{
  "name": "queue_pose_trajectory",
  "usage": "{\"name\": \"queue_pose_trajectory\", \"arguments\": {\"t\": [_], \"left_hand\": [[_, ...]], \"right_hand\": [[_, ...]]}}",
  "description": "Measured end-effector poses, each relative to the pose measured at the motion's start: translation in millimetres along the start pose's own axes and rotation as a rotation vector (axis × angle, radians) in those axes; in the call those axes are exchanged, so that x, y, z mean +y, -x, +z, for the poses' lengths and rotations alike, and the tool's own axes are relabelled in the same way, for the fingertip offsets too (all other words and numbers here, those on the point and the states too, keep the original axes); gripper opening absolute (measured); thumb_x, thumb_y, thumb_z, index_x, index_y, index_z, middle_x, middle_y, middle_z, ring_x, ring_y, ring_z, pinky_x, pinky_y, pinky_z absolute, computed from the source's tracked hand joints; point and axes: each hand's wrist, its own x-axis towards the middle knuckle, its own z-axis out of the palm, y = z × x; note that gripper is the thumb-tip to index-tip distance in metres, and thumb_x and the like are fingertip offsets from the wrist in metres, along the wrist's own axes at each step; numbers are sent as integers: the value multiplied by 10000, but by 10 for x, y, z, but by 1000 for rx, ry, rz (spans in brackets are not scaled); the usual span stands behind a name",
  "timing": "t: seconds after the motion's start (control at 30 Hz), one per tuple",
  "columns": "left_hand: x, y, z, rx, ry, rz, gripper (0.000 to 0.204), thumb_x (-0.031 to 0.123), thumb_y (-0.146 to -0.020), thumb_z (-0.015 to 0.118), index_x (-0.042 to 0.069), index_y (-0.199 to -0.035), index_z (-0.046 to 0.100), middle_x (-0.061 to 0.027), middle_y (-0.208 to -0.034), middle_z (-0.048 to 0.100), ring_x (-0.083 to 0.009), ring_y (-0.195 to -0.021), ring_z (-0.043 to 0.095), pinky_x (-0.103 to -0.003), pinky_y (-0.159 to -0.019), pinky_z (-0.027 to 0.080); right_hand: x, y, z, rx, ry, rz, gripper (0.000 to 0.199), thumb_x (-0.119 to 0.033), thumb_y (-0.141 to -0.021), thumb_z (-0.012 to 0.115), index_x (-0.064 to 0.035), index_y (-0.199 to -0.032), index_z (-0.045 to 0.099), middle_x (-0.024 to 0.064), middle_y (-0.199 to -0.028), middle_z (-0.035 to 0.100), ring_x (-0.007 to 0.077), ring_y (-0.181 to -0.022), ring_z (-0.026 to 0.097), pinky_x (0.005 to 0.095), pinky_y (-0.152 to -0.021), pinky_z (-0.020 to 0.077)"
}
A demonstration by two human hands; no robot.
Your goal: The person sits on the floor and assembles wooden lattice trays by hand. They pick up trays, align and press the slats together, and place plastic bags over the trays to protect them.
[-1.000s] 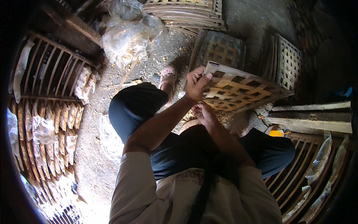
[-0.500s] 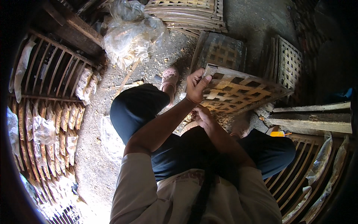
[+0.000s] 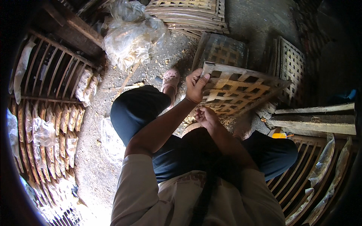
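A woven bamboo tray [image 3: 245, 86] with a wooden rim stands tilted in front of me, its open lattice showing. My left hand [image 3: 196, 86] is closed on its left edge, the thumb over the rim near the upper corner. Just below, my right hand [image 3: 206, 116] is closed, its fingers curled together by the tray's lower near corner. Whatever those fingers hold, if anything, is hidden. Directly behind the held tray, another darker lattice tray [image 3: 226, 49] leans upright.
Stacked woven trays [image 3: 188, 19] lie at the far side; more [image 3: 290, 67] stand at the right. Crumpled clear plastic [image 3: 130, 41] sits far left. Slatted racks with wrapped pieces [image 3: 49, 124] line the left; another slatted rack [image 3: 298, 165] is near right. Crumbs litter the floor.
The held tray and my left hand have shifted slightly left, the tray's far right corner moving most. My right hand has barely moved, staying low beside the tray.
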Motion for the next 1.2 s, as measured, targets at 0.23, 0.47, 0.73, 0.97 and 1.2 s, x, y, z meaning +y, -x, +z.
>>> {"name": "queue_pose_trajectory", "arguments": {"t": [0.23,0.47,0.73,0.97,1.2], "left_hand": [[-50,7,-57,27,68,-3,195,162,-888,552,-21,-871,618,30,-777,565,-53,-735,459,-223,-669,368],[-51,65,-51,6,54,-62,198,170,-888,550,-16,-862,613,22,-776,566,-54,-737,457,-222,-663,359],[-13,50,-43,-23,57,-30,207,174,-872,553,-24,-879,616,11,-779,580,-61,-738,473,-221,-669,373],[-46,33,-68,-51,37,-27,204,157,-865,541,-30,-890,617,4,-791,582,-69,-723,477,-221,-665,373],[47,-2,-21,-9,155,-46,210,134,-908,524,-35,-995,613,-37,-867,624,-102,-762,577,-265,-660,501]], "right_hand": [[94,8,160,-20,87,-48,133,-49,-840,519,-43,-972,535,67,-916,623,152,-745,565,286,-637,470],[35,87,381,169,-17,-26,171,-15,-849,479,1,-1009,537,87,-873,601,161,-763,587,276,-662,477],[-175,186,331,20,-81,-2,199,36,-788,442,-11,-948,550,79,-793,568,159,-699,560,263,-630,467],[-338,191,316,-84,-228,11,93,27,-793,474,-27,-840,532,89,-778,557,184,-685,529,298,-647,460],[-14,297,340,295,-54,-176,151,-247,-916,557,-132,-821,533,-15,-729,538,111,-629,504,259,-566,427]]}}
